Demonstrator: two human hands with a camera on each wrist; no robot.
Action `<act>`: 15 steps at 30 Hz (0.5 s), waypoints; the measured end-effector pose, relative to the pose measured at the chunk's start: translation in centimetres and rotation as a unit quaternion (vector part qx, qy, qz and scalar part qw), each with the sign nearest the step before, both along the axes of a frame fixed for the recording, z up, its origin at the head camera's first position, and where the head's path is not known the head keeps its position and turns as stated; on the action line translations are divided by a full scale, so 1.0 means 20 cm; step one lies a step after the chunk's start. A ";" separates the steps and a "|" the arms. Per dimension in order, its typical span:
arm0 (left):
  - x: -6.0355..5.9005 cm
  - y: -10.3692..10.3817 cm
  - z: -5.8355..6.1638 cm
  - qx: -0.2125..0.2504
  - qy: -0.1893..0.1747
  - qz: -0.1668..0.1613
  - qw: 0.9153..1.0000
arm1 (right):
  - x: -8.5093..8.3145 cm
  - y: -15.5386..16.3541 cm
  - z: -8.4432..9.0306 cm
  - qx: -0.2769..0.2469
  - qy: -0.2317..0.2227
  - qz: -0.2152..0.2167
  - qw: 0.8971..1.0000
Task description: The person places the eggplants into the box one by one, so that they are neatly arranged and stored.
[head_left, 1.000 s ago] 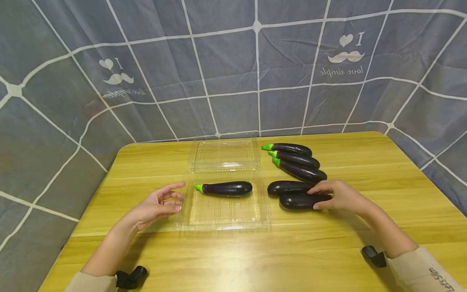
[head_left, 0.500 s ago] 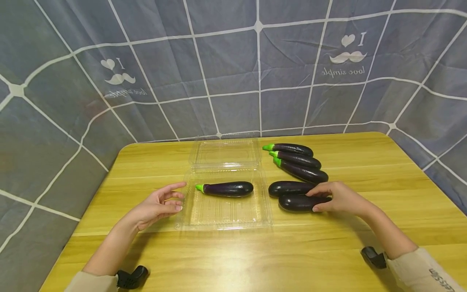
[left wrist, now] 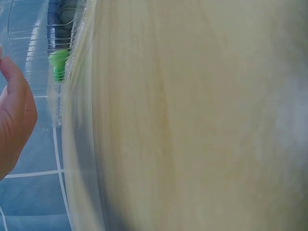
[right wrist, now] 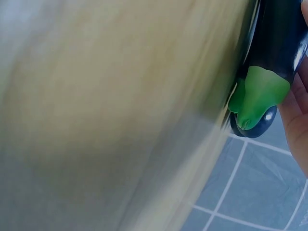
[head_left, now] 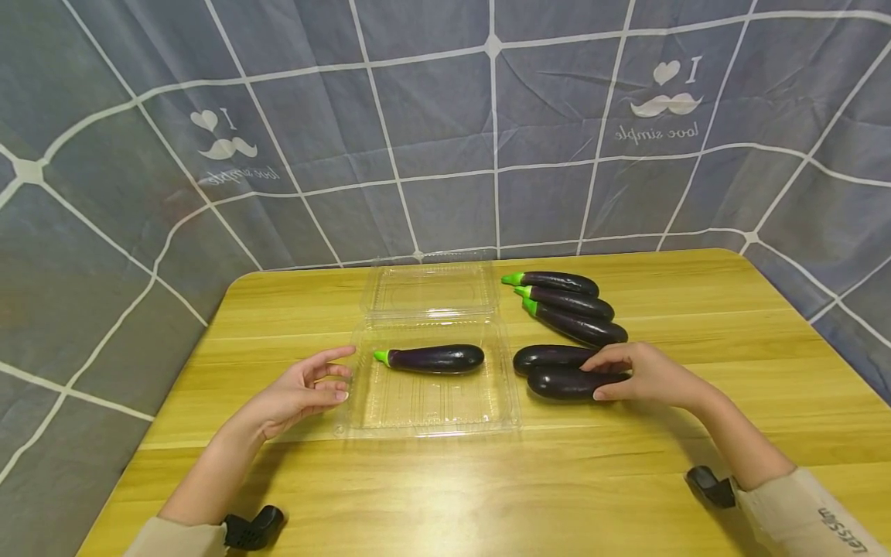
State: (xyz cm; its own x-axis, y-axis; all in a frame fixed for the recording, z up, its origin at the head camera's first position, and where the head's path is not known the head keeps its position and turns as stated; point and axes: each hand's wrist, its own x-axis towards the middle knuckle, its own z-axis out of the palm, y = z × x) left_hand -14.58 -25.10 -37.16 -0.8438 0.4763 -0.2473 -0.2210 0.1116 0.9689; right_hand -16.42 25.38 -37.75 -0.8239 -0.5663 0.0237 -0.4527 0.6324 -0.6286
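My right hand (head_left: 650, 375) grips the stem half of a dark purple eggplant (head_left: 560, 383) between thumb and fingers, at the right of the head view. Its green stem end (right wrist: 264, 91) shows in the right wrist view but is hidden by the hand in the head view. Just behind lies another eggplant (head_left: 546, 358), overlapped by the fingers. Left of these stands a clear plastic clamshell box (head_left: 425, 406) with its lid (head_left: 431, 288) folded back. One eggplant (head_left: 438, 359) lies inside, green stem leftward. My left hand (head_left: 295, 394), fingers relaxed, is at the box's left rim, holding nothing.
Behind the gripped eggplant, a row of three eggplants (head_left: 574, 325) lies to the right of the lid, stems pointing left. The wooden table (head_left: 445, 495) ends at a grey checked cloth (head_left: 445, 116) hanging behind and at both sides.
The eggplant in my right hand has shifted slightly left and away from me, the hand moving a little with it. My left hand stays in place beside the box.
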 end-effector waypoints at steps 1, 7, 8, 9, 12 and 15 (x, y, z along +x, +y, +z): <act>0.00 0.00 0.00 0.001 0.000 0.000 1.000 | 0.00 0.00 0.00 -0.001 0.001 -0.001 1.000; 0.00 0.00 0.00 0.003 0.001 -0.002 1.000 | -0.01 -0.02 0.02 -0.021 0.013 0.005 1.000; 0.00 0.00 0.00 0.002 0.001 -0.001 1.000 | -0.01 -0.02 0.03 -0.025 0.015 0.006 1.000; 0.00 0.00 0.00 0.000 0.002 -0.001 1.000 | -0.01 -0.02 0.03 -0.028 0.018 0.007 0.999; 0.00 0.00 0.00 -0.006 0.003 0.001 1.000 | -0.01 -0.02 0.05 -0.036 0.022 0.011 0.999; 0.00 0.00 -0.01 -0.005 0.004 0.003 1.000 | -0.02 -0.02 0.05 -0.043 0.027 0.012 0.999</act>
